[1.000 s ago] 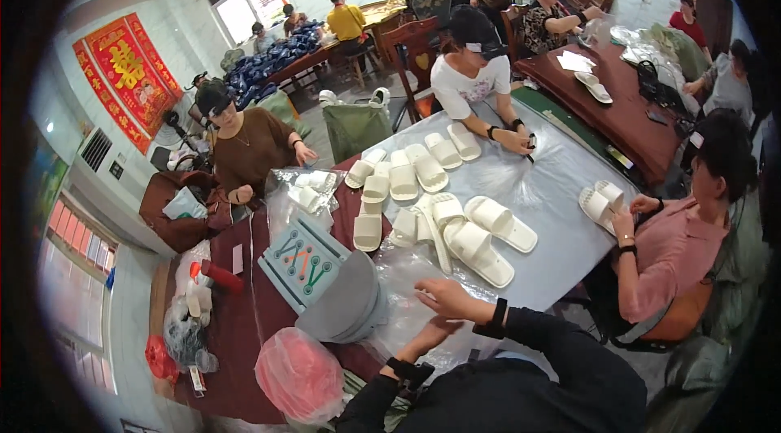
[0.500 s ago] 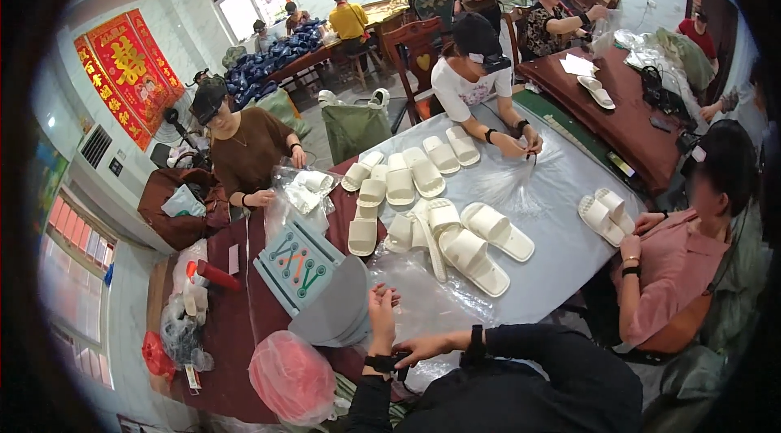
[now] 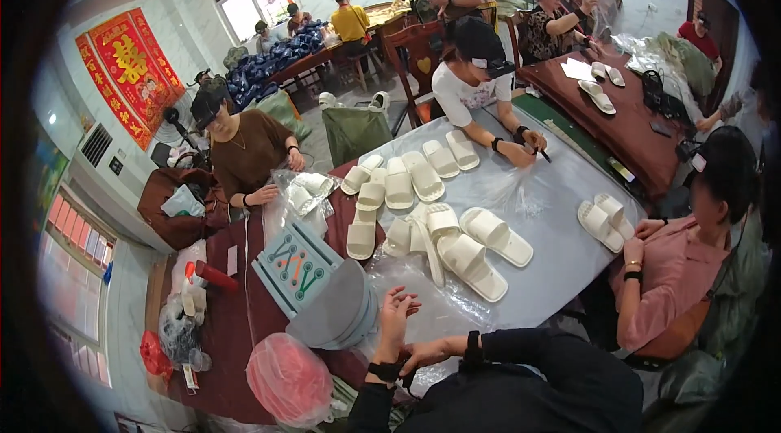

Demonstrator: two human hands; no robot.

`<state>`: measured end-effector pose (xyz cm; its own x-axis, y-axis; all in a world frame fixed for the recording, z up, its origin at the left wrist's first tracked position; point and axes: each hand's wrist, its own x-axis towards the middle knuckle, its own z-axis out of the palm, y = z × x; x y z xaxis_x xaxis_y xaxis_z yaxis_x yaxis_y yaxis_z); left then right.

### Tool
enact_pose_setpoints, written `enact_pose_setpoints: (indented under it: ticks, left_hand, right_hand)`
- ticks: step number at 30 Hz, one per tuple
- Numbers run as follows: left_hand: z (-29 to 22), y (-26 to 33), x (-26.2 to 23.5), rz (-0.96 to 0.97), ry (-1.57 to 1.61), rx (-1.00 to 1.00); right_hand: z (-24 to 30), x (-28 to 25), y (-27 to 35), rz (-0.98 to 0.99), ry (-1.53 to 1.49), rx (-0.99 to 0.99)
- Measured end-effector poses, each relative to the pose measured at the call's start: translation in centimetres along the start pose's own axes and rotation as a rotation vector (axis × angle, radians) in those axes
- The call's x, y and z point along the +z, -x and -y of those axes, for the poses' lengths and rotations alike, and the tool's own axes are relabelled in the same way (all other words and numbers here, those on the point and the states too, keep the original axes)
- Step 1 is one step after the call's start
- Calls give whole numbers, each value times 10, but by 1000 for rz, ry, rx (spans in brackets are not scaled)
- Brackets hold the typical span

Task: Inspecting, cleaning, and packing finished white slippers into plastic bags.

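Since a second ago, when both hands hung apart over the plastic, my right hand (image 3: 425,352) has come down to my left wrist and my left hand (image 3: 395,316) has turned upward. Over at the right, a pair of white slippers (image 3: 603,220) that a co-worker was holding now lies on the table. For me, I judge, the change means that the work is at the black wristband (image 3: 384,371) and the nearer slippers (image 3: 472,264) are left alone: I seem to be seeing to how the band sits.

That wristband is around my left wrist, just above the dark sleeve (image 3: 370,404), near the lower edge of the view. Its long axis runs across my forearm, roughly left to right and dipping slightly toward my right hand; the forearm itself points away from me, leaning a little right. Which way the band's fastening faces, I can't tell.

My left hand is empty, its fingers loosely parted and curled, above the clear plastic sheet (image 3: 435,290). My right fingers reach the band's right end, but whether they pinch it or only rest there, I can't tell.
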<state>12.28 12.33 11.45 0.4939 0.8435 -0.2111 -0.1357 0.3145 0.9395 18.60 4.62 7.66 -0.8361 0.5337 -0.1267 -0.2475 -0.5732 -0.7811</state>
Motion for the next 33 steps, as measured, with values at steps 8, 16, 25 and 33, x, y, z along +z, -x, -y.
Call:
enact_pose_setpoints:
  ticks: [8, 16, 25, 33]
  left_hand:
    - [-7, 0, 7, 36, 18, 35]
    - [-25, 7, 19, 117, 390, -149]
    - [-101, 18, 14, 280, 907, -104]
    - [-104, 34, 18, 324, 878, -100]
  right_hand:
    - [-7, -5, 1, 9, -249, -19]
    - [8, 6, 17, 64, -336, -79]
    - [29, -3, 3, 219, -430, -154]
    - [45, 28, -6, -7, -54, -201]
